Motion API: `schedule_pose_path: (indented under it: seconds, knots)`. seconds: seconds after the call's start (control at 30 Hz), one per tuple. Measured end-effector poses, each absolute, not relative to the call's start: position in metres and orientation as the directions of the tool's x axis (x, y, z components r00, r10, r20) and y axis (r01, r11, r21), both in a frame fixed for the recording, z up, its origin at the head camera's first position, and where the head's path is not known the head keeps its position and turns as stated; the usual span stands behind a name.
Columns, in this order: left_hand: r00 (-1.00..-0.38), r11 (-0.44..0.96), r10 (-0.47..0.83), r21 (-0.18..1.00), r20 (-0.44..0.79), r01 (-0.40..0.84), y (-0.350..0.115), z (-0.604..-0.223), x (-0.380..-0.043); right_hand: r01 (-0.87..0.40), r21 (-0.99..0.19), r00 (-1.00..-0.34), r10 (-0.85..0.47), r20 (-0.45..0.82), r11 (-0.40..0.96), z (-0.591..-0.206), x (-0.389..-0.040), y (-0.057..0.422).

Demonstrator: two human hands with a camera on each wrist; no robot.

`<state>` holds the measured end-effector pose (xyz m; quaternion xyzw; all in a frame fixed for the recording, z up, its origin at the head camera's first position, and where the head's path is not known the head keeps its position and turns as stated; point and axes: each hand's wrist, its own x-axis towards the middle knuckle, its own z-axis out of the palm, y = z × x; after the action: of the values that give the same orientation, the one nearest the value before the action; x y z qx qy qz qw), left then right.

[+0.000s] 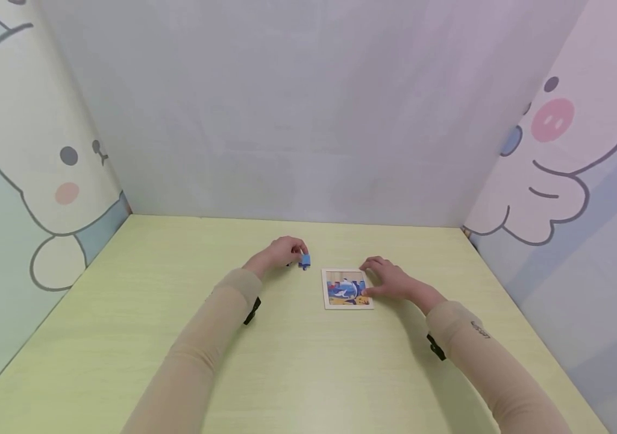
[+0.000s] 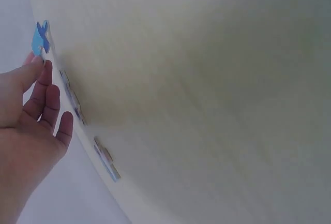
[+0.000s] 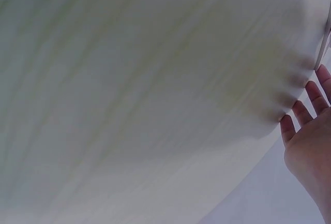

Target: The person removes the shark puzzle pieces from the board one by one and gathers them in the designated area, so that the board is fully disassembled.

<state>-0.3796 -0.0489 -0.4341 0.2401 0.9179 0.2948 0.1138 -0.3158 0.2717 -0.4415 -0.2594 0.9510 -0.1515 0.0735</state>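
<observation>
Between thumb and index finger my left hand (image 1: 282,250) pinches a blue jigsaw piece (image 1: 305,260). In the left wrist view that piece (image 2: 39,39) is held upright over the table, its knobbed darker end facing up. To the right lies a square puzzle tray (image 1: 349,307) with a pale rim, partly filled with a dolphin picture (image 1: 346,289); bare backing shows along its top. My right hand (image 1: 390,279) rests at the tray's right side, thumb over the rim and fingers spread loosely by the upper right corner. In the right wrist view, its fingertips (image 3: 311,85) touch the table beside the tray's edge.
Two loose, flat pieces or small stacks (image 2: 72,97) (image 2: 107,159) lie on the table under the left hand. The pale yellow table (image 1: 308,367) ends at a grey back wall (image 1: 308,120), with cartoon-printed side walls left and right.
</observation>
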Motion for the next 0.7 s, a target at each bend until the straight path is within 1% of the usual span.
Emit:
schedule_pose_path:
  seconds: [0.2, 0.37, 0.5, 0.7]
  knots:
    - [-0.861, 0.746, 0.506, 0.524, -0.045, 0.411, -0.044, -0.437, -0.381, -0.475, -0.330, -0.851, -0.521, -0.062, 0.815, -0.441, -0.315, 0.271]
    - [-0.848, 0.728, 0.530, 0.526, -0.023, 0.441, -0.039, -0.438, -0.379, -0.465, -0.323, -0.857, -0.511, -0.068, 0.824, -0.442, -0.315, 0.271]
    - [-0.836, 0.713, 0.549, 0.526, -0.009, 0.463, -0.032, -0.434, -0.372, -0.464, -0.314, -0.859, -0.507, -0.069, 0.828, -0.443, -0.316, 0.272]
    - [-0.823, 0.722, 0.568, 0.469, 0.016, 0.508, -0.019, -0.427, -0.355, -0.453, -0.331, -0.859, -0.504, -0.085, 0.828, -0.443, -0.316, 0.271]
